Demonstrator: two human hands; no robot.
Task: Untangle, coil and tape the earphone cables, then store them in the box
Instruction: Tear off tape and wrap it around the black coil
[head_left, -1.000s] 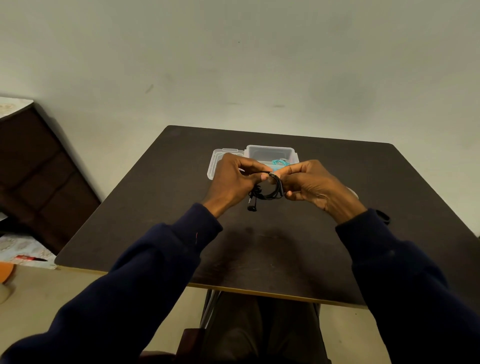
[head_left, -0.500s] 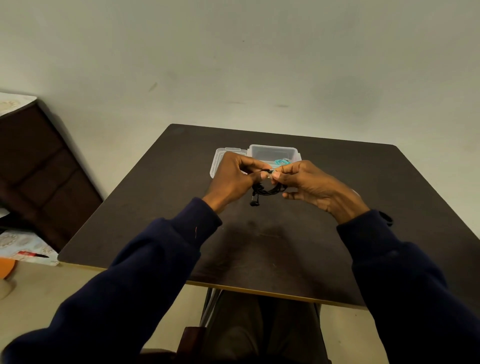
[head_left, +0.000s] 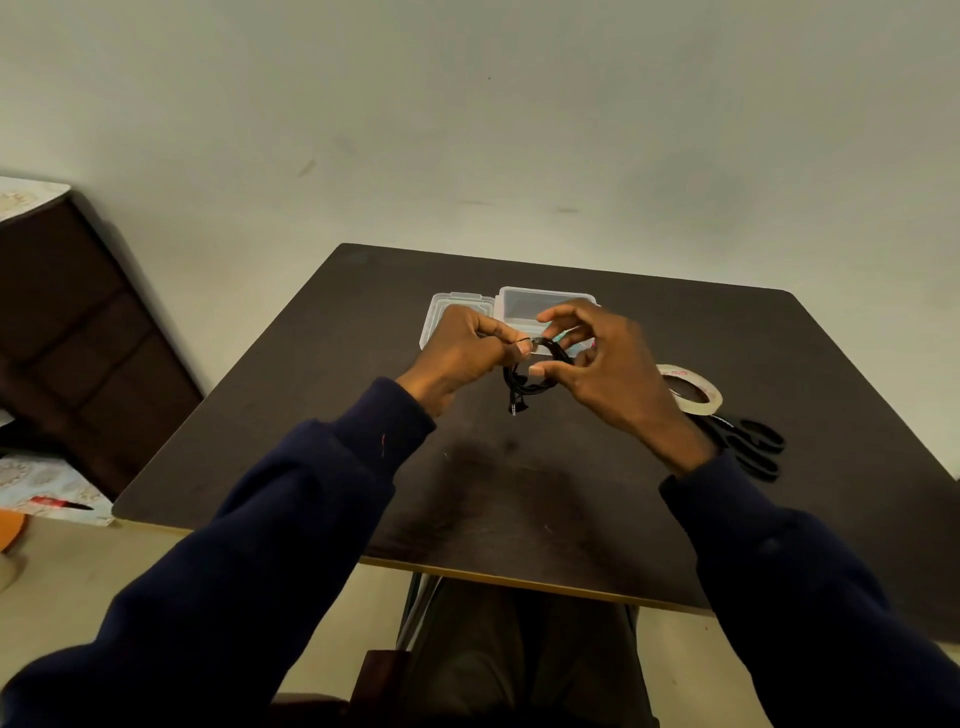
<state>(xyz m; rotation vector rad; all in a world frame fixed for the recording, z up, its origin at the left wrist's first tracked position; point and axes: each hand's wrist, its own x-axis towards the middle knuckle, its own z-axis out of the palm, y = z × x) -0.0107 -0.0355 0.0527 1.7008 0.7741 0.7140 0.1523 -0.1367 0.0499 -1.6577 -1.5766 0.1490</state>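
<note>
Observer: Table (head_left: 519, 493) dark, set against the wall. Clear box (head_left: 545, 297) at far middle, open, lid (head_left: 448, 304) lying just left of it. Tape roll (head_left: 696, 397) and black scissors (head_left: 756, 441) to the right, partly hidden by the right wrist.

Recorder: Anything blocking the box?

Observer: Both hands, held in front of it. Contents unreadable.

Recorder: Hands?

Observer: Left hand (head_left: 462, 353) curled, thumb and forefinger pinching top of coiled earphone cable (head_left: 522, 384). Right hand (head_left: 608, 364) half open, fingers arched and spread, thumb and a fingertip nipping the coil's right side. Coil held up between the hands, one short end dangling.
</note>
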